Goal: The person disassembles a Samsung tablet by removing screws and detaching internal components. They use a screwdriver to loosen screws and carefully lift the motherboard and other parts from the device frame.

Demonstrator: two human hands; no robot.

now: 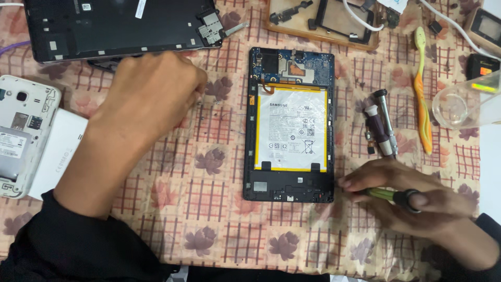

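An opened tablet (pixel 290 125) lies back-up in the middle of the patterned cloth, its white battery and blue circuit board exposed. My right hand (pixel 412 201) rests by its lower right corner, shut on a green-handled screwdriver (pixel 383 194) whose tip end points toward the tablet's frame. My left hand (pixel 148 96) hovers over the cloth to the left of the tablet, fingers curled; whether anything is in it is hidden.
A larger dark device back (pixel 115 26) lies at top left, and a white phone (pixel 23 136) with a white box at far left. Two screwdrivers (pixel 383 125), an orange-yellow toothbrush (pixel 424 89) and a clear cup (pixel 462 107) lie right. A wooden tray (pixel 323 23) holds parts.
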